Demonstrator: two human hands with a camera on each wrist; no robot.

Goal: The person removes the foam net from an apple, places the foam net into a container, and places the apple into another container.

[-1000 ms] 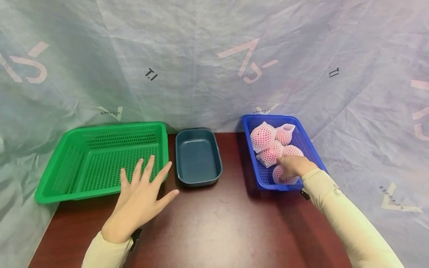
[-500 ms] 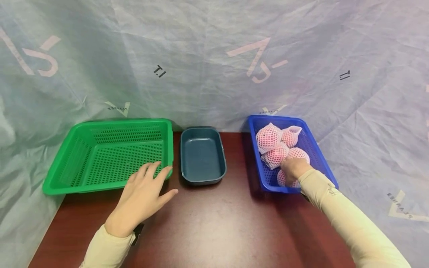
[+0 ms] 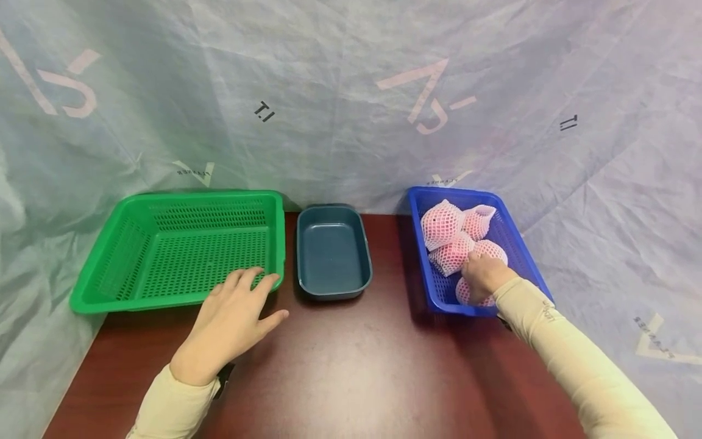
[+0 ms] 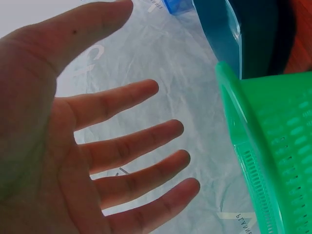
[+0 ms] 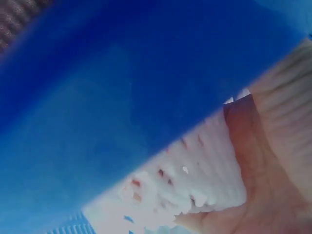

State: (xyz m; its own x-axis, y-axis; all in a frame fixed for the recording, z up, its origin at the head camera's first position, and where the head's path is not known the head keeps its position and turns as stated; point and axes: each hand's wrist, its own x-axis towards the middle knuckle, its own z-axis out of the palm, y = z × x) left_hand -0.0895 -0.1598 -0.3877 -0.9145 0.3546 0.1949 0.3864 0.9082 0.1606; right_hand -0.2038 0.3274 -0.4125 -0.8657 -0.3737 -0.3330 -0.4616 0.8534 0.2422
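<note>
In the head view my right hand reaches into the blue basket at the right. Its fingers curl over the nearest pink fruit in a white foam net, partly hidden under the hand. The right wrist view shows the white foam net against the palm, behind the basket's blue wall. More netted fruits lie farther back in the basket. My left hand holds nothing, fingers spread and slightly bent, near the front right corner of the green basket; its palm faces the left wrist camera.
A dark teal rectangular dish stands between the green and blue baskets on the reddish-brown table. A grey printed sheet hangs close behind all three containers.
The left hand's fingers have bent from fully spread to more relaxed. The right hand stays over the near fruit in the blue basket. The whole head view has shifted slightly.
</note>
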